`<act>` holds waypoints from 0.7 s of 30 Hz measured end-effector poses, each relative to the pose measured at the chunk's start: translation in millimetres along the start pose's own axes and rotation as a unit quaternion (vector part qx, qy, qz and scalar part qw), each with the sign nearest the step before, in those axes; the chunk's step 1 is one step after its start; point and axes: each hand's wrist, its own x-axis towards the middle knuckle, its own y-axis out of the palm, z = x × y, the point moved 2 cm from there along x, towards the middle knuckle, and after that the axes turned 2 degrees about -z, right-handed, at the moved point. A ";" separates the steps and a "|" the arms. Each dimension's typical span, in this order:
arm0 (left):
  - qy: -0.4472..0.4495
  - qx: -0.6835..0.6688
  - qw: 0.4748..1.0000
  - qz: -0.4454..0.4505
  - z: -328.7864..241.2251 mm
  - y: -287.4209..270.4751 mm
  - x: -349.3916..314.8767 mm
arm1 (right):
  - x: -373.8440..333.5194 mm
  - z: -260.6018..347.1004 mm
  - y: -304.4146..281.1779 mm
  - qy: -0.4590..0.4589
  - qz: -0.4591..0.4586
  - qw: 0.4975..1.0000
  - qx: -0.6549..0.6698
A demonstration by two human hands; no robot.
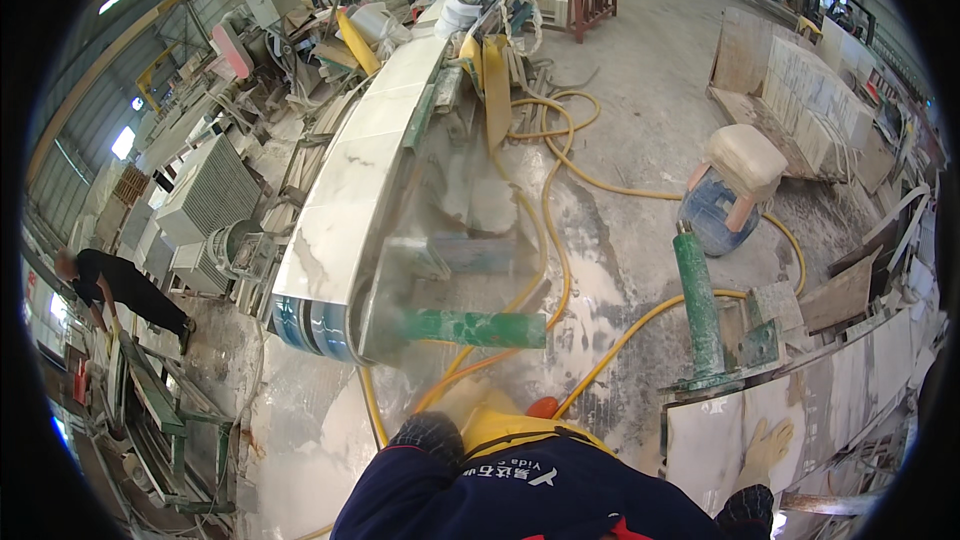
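Observation:
My right hand [767,448], in a pale glove, lies on a polished white marble slab [715,430] with grey-brown veins at the lower right. Its fingers are stretched out and it holds nothing. Close to my body, in front of a yellow apron [500,427], is my left hand [462,398]; the pale glove is smeared by motion and its fingers cannot be made out. Left of centre, a long row of white veined marble pieces [345,175] rests on a narrow bench with a blue rounded end [315,327]. A green tube [480,328] juts out beside that end.
Yellow hoses [568,270] loop over the wet, dusty floor. A blue drum-shaped stool [720,210] with a padded top and a green post [697,300] stand at the right. Stone slabs [815,95] lean behind them. A person in black [130,285] bends over at the far left.

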 end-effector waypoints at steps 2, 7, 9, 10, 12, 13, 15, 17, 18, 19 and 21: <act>-0.012 0.003 1.000 -0.004 5.7 4.5 8.0 | 1.4 -1.5 0.9 0.000 -0.002 1.000 0.000; 0.013 0.002 1.000 0.005 24.9 15.7 36.9 | 6.4 -6.9 7.7 -0.005 -0.010 1.000 0.005; 0.015 0.007 1.000 -0.001 34.1 19.0 48.1 | 8.9 -9.4 10.9 -0.006 -0.014 1.000 0.004; 0.014 0.005 1.000 -0.001 37.7 20.5 53.1 | 10.7 -10.1 12.2 -0.006 -0.014 1.000 0.003; 0.025 -0.002 1.000 -0.001 43.0 21.6 59.7 | 13.2 -11.5 14.2 -0.005 -0.014 1.000 0.000; 0.037 -0.007 0.999 -0.002 44.5 20.5 61.5 | 14.0 -11.7 14.9 -0.004 -0.015 1.000 -0.002; 0.054 -0.011 0.998 0.004 45.7 19.3 62.7 | 15.6 -12.2 15.8 -0.001 -0.014 1.000 -0.006; 0.065 -0.011 0.998 0.016 45.8 18.0 62.0 | 17.2 -12.3 16.2 0.002 -0.013 1.000 -0.008; 0.066 -0.015 0.998 0.021 45.9 17.7 61.6 | 17.7 -12.5 16.5 0.004 -0.011 1.000 -0.010; 0.066 -0.019 0.997 0.025 46.2 17.7 61.3 | 18.5 -12.8 16.7 0.004 -0.012 1.000 -0.009; 0.066 -0.026 0.997 0.029 47.5 18.5 61.4 | 19.7 -13.7 17.4 0.003 -0.016 1.000 -0.007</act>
